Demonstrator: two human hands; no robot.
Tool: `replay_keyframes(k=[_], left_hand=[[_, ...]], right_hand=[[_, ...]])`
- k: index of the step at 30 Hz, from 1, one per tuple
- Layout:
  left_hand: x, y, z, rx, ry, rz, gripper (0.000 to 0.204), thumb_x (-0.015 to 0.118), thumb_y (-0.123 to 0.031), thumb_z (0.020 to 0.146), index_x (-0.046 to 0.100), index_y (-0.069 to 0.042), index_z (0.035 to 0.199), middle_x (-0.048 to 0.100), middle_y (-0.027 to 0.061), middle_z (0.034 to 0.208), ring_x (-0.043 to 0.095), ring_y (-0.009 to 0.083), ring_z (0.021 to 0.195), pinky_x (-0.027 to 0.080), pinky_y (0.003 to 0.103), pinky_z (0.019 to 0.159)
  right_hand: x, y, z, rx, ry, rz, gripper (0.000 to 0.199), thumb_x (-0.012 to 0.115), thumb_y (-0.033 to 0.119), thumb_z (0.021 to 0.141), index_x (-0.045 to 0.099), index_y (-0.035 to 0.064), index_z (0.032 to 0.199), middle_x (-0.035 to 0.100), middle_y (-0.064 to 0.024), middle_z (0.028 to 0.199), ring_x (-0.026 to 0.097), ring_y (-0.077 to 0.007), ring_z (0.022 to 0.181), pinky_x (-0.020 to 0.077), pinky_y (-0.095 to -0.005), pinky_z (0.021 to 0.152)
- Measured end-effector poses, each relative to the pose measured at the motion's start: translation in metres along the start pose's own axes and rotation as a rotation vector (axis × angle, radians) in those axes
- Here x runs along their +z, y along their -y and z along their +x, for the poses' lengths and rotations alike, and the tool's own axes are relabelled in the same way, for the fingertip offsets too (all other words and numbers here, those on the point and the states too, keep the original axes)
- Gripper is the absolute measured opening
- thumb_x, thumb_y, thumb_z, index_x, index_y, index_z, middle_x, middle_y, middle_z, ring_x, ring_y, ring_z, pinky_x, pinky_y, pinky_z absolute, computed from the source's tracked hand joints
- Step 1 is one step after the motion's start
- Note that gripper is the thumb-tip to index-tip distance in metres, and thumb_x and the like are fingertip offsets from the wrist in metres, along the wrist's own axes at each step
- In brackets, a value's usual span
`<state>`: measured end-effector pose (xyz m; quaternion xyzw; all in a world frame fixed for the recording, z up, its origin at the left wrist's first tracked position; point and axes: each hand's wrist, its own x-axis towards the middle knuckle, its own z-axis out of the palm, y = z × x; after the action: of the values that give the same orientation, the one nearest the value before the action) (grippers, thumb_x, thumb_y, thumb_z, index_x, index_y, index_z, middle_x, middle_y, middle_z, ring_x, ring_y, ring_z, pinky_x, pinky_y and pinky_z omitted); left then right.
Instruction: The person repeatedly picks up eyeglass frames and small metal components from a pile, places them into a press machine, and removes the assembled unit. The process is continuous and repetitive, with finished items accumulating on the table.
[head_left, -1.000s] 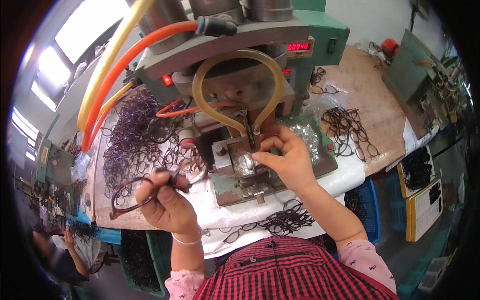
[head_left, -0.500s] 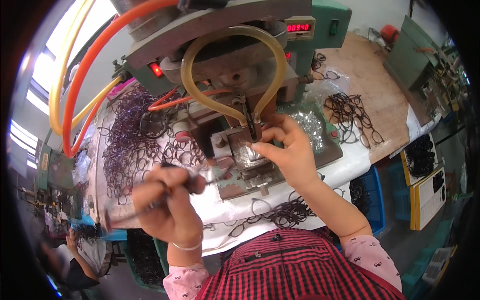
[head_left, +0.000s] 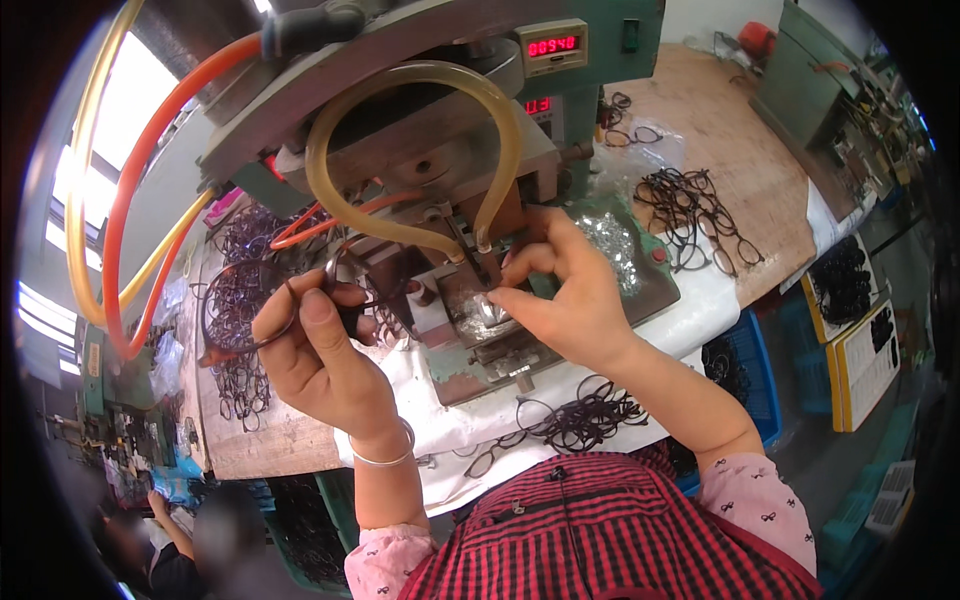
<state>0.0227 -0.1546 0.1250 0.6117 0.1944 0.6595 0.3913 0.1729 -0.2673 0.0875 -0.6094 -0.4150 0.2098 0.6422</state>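
In my left hand (head_left: 325, 370) is a dark eyeglass frame (head_left: 225, 354), pinched between thumb and fingers and held up left of the machine's metal fixture (head_left: 433, 318). One lens rim sticks out to the left of the fingers; the other reaches toward the machine. My right hand (head_left: 575, 305) is at the press head (head_left: 487, 262), with thumb and forefinger closed together just above the fixture. Whatever lies between those fingertips is too small to make out. Shiny bits sit on the fixture below them.
Yellowish tubing (head_left: 318, 140) loops in front of the green machine (head_left: 600, 45). A pile of eyeglass frames (head_left: 235, 385) covers the left side; more frames (head_left: 590, 415) lie in front and at right (head_left: 700, 215). Clear small parts (head_left: 615, 250) fill a tray. A person (head_left: 165, 550) sits lower left.
My left hand has risen toward the machine, and the eyeglass frame in it, blurred before, shows sharply. My right hand stays at the press head. The whole view has shifted slightly.
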Motion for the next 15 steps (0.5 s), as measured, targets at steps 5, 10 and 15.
replay_keyframes(k=[5,10,15], left_hand=[[0.001,-0.003,0.000,-0.023,0.011,-0.023,0.013,0.056,-0.011,0.099,0.056,0.000,0.106,0.065,0.0101,0.088,0.061,0.0105,0.070,0.044,0.017,0.051],[-0.016,-0.012,-0.026,-0.144,-0.008,-0.242,0.012,0.052,-0.011,0.101,0.056,-0.003,0.109,0.063,0.0088,0.085,0.058,0.0119,0.067,0.043,0.019,0.050],[-0.029,-0.005,-0.030,-0.235,-0.011,-0.284,0.015,0.049,-0.010,0.102,0.054,-0.006,0.115,0.062,0.0090,0.099,0.059,0.0121,0.074,0.044,0.019,0.052]], right_hand=[[-0.001,-0.009,-0.003,0.029,-0.037,0.223,0.060,0.072,-0.005,0.077,0.044,-0.0032,0.130,0.066,-0.0063,0.088,0.062,-0.0127,0.089,0.0468,-0.0250,0.086],[-0.004,-0.019,-0.007,0.162,-0.087,0.488,0.032,0.071,0.003,0.083,0.060,-0.0015,0.113,0.070,-0.0050,0.090,0.063,-0.0098,0.088,0.0487,-0.0221,0.081],[-0.005,-0.024,-0.003,0.184,-0.072,0.309,0.016,0.072,0.004,0.082,0.071,-0.0020,0.097,0.069,-0.0069,0.090,0.064,-0.0129,0.089,0.0495,-0.0249,0.083]])
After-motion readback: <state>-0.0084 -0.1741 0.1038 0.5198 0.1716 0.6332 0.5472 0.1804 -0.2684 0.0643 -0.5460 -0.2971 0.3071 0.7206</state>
